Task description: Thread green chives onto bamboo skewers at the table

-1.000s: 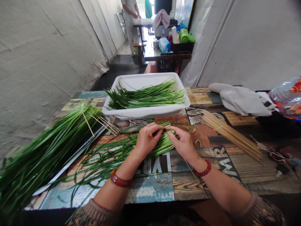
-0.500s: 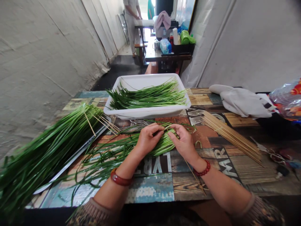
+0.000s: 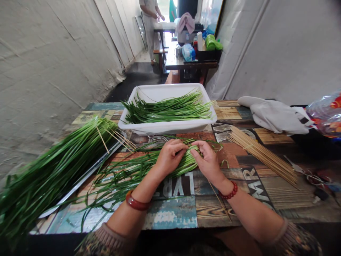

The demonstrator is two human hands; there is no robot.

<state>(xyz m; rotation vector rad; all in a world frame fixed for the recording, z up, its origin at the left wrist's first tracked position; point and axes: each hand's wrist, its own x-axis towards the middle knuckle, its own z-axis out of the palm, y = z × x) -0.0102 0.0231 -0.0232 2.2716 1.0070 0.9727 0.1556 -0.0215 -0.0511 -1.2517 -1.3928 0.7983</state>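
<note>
Garlic chives (image 3: 186,163) lie across the table in a loose bunch, pale stalk ends to the right. Over those ends, my left hand (image 3: 172,154) is closed, thumb and fingertips pinching chive stalk. My right hand (image 3: 207,158) faces it with curled fingers and thumb on the pale ends. A thin bamboo skewer (image 3: 220,202) sticks out from beneath my right hand toward the table's front edge; its other end is hidden. A bundle of bamboo skewers (image 3: 262,156) lies to the right.
A white plastic tub (image 3: 170,127) of chives stands behind my hands. At left, a big chive pile (image 3: 61,167) with several skewers rests on a metal tray (image 3: 85,181). Scissors (image 3: 306,172) and a pale cloth (image 3: 277,113) lie right. A person (image 3: 149,28) stands in the background.
My fingertips have shifted slightly; the pale strand visible between them before is now mostly hidden. The view has moved a little. The chives and skewers lie as before.
</note>
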